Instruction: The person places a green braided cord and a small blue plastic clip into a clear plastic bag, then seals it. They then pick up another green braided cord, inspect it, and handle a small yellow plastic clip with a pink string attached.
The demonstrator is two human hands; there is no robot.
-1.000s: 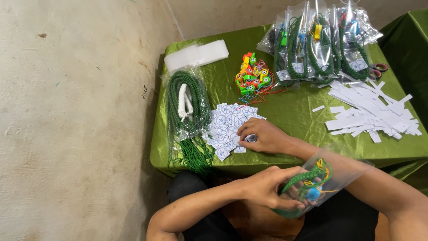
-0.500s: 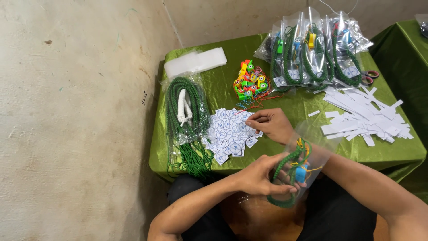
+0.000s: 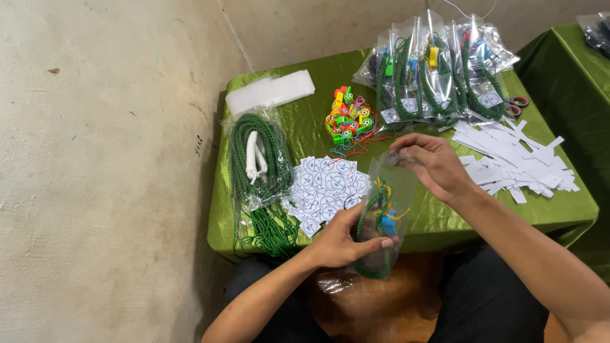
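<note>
Gripping the clear plastic bag (image 3: pixel 381 219) low at frame centre, the left hand (image 3: pixel 340 238) clamps its green cord; the right hand (image 3: pixel 432 166) pinches the bag's mouth above, long axis near-upright.

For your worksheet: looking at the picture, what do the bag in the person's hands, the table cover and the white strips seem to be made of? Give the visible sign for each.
Bag: thin clear plastic film, probably; it is see-through, glossy and creased.
Table cover: shiny green fabric, satin-like; it shows sheen and soft wrinkles.
White strips: apparently matte paper or thin card; flat, straight-cut.
</note>
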